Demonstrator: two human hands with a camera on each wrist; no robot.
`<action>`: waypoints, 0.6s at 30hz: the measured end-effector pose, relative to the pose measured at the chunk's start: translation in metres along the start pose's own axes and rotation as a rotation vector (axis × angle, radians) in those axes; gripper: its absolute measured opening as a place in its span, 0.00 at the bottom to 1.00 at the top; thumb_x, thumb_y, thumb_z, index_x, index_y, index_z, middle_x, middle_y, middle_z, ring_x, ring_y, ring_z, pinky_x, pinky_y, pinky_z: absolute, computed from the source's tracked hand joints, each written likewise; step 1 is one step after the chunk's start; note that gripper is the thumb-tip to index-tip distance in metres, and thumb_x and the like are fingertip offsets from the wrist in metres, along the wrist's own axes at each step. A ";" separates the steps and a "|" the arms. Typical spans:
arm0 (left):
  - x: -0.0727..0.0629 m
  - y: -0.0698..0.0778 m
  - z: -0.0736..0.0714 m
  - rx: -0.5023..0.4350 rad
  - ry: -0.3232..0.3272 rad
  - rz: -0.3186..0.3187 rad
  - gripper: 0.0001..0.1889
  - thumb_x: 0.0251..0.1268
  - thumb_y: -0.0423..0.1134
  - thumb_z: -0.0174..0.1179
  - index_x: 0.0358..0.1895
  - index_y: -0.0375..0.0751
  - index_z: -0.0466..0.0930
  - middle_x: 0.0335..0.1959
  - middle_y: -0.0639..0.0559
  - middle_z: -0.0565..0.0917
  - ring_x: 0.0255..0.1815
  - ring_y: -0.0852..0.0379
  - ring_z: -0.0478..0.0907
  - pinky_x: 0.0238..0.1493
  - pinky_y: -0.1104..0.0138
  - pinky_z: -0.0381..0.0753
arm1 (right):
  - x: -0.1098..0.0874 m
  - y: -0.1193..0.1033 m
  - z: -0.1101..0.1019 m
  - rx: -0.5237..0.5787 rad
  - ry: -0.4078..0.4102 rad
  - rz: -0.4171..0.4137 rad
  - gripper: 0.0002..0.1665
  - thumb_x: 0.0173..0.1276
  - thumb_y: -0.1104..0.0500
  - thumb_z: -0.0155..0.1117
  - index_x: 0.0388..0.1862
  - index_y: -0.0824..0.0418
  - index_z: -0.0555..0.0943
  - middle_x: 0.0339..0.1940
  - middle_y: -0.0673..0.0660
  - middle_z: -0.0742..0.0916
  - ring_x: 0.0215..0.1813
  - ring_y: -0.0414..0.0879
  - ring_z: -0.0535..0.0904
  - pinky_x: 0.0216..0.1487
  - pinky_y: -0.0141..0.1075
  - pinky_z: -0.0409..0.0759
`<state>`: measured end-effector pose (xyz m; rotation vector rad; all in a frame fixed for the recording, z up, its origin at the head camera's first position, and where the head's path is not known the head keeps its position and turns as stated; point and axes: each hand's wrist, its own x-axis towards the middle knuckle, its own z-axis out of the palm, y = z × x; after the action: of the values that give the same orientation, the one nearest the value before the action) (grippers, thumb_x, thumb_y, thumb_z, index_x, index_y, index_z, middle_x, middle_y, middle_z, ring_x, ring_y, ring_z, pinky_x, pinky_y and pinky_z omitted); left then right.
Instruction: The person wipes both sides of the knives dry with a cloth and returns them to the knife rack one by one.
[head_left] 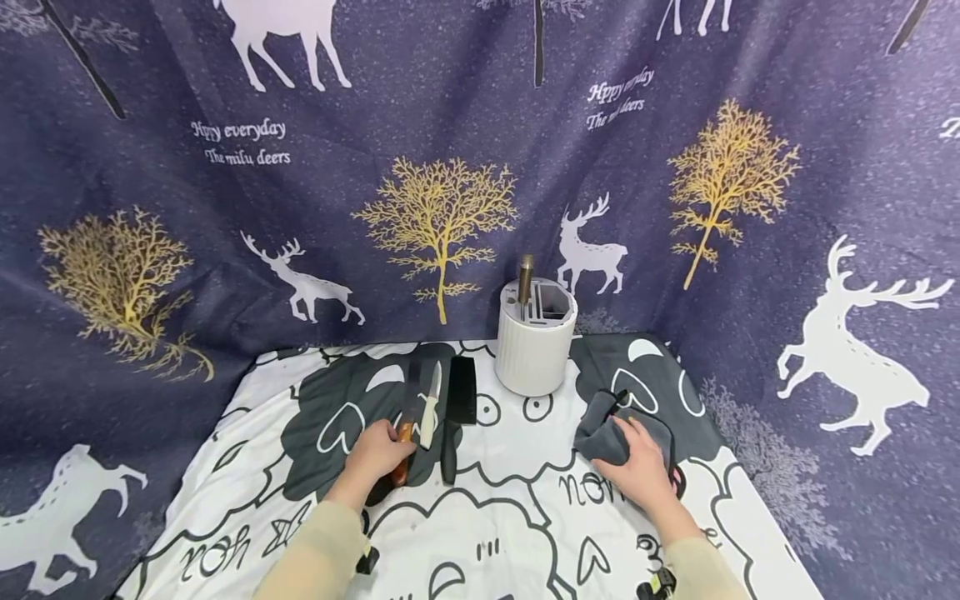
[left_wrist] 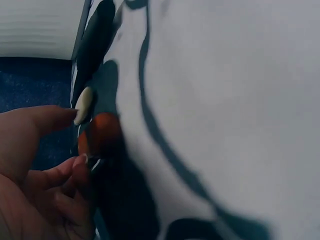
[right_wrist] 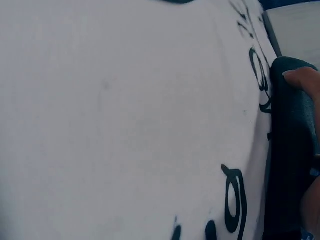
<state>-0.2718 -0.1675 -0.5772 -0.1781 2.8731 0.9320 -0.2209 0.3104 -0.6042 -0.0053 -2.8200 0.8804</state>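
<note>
In the head view my left hand (head_left: 379, 451) is at the brown-handled knife (head_left: 402, 472), thumb and fingertips on either side of its handle (left_wrist: 104, 132). The knife's dark blade points away from me. A small knife with a cream handle (head_left: 428, 423) lies just right of it. Beyond that is a black cleaver (head_left: 461, 392), its handle towards me. My right hand (head_left: 637, 463) holds a bunched dark grey cloth (head_left: 602, 440). The right wrist view shows the thumb on the cloth (right_wrist: 290, 130); the other fingers are mostly out of frame.
A white ribbed knife block (head_left: 534, 358) stands at the back, with a brown-handled tool (head_left: 525, 279) upright in one slot. The patterned cloth cover (head_left: 495, 533) lies over the table. A purple curtain (head_left: 465, 108) hangs behind and at both sides.
</note>
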 end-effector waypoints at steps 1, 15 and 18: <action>0.002 0.000 -0.002 0.005 -0.019 -0.002 0.17 0.53 0.49 0.70 0.32 0.42 0.74 0.28 0.47 0.80 0.28 0.51 0.76 0.28 0.61 0.71 | 0.001 0.001 0.002 -0.005 0.002 -0.005 0.54 0.54 0.44 0.80 0.77 0.57 0.68 0.78 0.73 0.66 0.74 0.79 0.64 0.69 0.79 0.58; 0.013 0.002 -0.012 -0.096 -0.198 -0.115 0.14 0.50 0.43 0.66 0.32 0.36 0.75 0.22 0.43 0.81 0.16 0.50 0.82 0.16 0.60 0.81 | 0.000 0.003 0.013 -0.123 0.055 -0.053 0.42 0.58 0.57 0.68 0.74 0.63 0.71 0.73 0.74 0.73 0.71 0.78 0.69 0.65 0.84 0.57; 0.014 0.003 -0.014 -0.176 -0.236 -0.155 0.14 0.50 0.41 0.67 0.32 0.37 0.74 0.21 0.43 0.82 0.16 0.49 0.83 0.17 0.58 0.84 | -0.002 0.003 0.014 -0.147 0.060 -0.055 0.41 0.59 0.59 0.66 0.73 0.63 0.71 0.72 0.74 0.74 0.71 0.78 0.68 0.64 0.84 0.57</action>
<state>-0.2866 -0.1744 -0.5666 -0.2816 2.5238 1.0936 -0.2218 0.3046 -0.6173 0.0252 -2.8073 0.6490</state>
